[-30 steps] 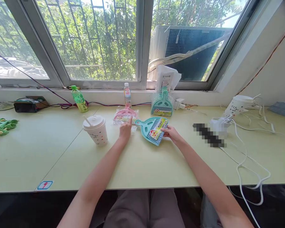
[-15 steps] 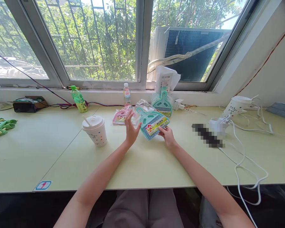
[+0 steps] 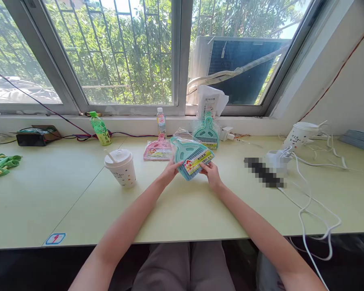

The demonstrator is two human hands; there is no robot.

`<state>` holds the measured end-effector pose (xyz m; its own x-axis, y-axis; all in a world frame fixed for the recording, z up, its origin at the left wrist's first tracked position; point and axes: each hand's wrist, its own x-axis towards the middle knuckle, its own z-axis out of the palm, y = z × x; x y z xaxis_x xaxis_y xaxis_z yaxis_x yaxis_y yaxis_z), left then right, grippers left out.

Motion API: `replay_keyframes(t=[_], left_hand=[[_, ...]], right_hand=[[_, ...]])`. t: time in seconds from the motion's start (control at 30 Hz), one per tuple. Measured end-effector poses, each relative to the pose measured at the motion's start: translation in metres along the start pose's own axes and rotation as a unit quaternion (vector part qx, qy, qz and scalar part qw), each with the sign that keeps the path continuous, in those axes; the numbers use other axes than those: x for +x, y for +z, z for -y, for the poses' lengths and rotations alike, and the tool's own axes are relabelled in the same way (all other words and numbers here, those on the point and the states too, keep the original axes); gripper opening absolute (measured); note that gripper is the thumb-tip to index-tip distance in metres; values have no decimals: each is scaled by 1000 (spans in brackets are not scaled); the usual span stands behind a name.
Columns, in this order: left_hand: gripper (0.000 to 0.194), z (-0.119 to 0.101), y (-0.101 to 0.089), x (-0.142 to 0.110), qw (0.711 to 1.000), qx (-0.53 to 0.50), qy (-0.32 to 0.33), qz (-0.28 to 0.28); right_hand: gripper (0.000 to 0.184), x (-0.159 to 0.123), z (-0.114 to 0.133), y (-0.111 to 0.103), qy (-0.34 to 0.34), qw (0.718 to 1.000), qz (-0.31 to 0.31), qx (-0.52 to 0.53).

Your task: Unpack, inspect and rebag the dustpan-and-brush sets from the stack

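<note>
A small teal dustpan and brush set in clear plastic, with a yellow label, is tilted above the table between my hands. My left hand grips its left edge, thumb on the front and fingers hidden behind. At the lower right edge, my right hand pinches it near the label. Just behind, to the left, lies a pink dustpan set in plastic. A stack of teal dustpan sets leans upright near the wall under the window.
A lidded paper cup stands left of my arms. Behind are a green-capped bottle and a clear bottle. White cables, a blurred dark patch and another cup occupy the right. Green bundled items lie far left.
My left hand, open and raised beside the dustpan set before, has come down and closed on its left edge. My right hand keeps its hold; the set has shifted slightly left.
</note>
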<state>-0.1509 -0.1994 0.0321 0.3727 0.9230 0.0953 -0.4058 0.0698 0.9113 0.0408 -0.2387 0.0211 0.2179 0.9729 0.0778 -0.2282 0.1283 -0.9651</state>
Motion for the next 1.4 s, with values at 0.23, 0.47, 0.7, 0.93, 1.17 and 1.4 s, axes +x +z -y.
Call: replay_keyframes(t=[0.23,0.47,0.7,0.93,1.17,1.4], left_hand=[[50,13,9,-4,998,-8,-18,57],[53,11,3,0,1000,3,-4,17],[61,6,-1,0,999,47,-7,-18],[61,-1,-3,-1,998,54,8,-31],[62,-2,3,-3,997,62,-2,-38],[58,6,3,-2,992,105,10,-75]], right_hand=[[42,2,0,0,-10,999,-34,4],[42,-1,8,0,-31,997,-29,-57],[50,-7,6,10,-63,997,-37,23],[42,-11,9,11,-18,999,-27,-1],[48,-10,2,14,-49,998,-26,30],[50,-5,-11,11,-3,995,-80,65]])
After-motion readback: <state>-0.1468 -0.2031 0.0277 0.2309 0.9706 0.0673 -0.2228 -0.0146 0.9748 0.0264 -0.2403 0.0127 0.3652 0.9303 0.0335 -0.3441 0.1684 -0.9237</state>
